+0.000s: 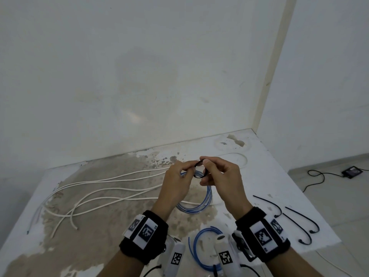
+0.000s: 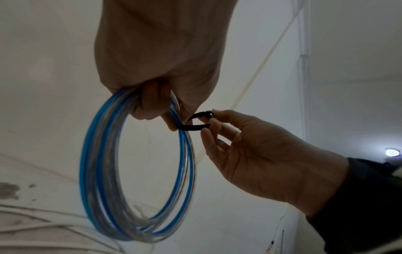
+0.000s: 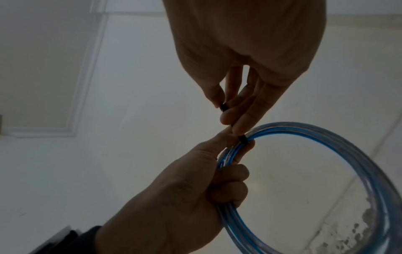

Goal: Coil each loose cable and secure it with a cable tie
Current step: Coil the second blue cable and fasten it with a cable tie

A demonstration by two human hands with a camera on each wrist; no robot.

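My left hand (image 1: 175, 182) grips the top of a blue and clear coiled cable (image 1: 196, 204), lifted above the table; the coil (image 2: 139, 171) hangs below the fingers (image 2: 150, 103). A black cable tie (image 2: 195, 122) is looped round the coil's strands beside those fingers. My right hand (image 1: 217, 176) pinches the tie's looped end between thumb and fingertips (image 2: 212, 122). In the right wrist view the tie's band (image 3: 243, 140) crosses the coil (image 3: 326, 137), with another bit of it (image 3: 224, 107) at my fingertips.
Long white cables (image 1: 103, 188) sprawl over the worn white table (image 1: 60, 246) at left. A second blue coil (image 1: 201, 248) lies near the front edge. Spare black cable ties (image 1: 295, 222) lie at right. A black adapter (image 1: 352, 171) sits on the floor.
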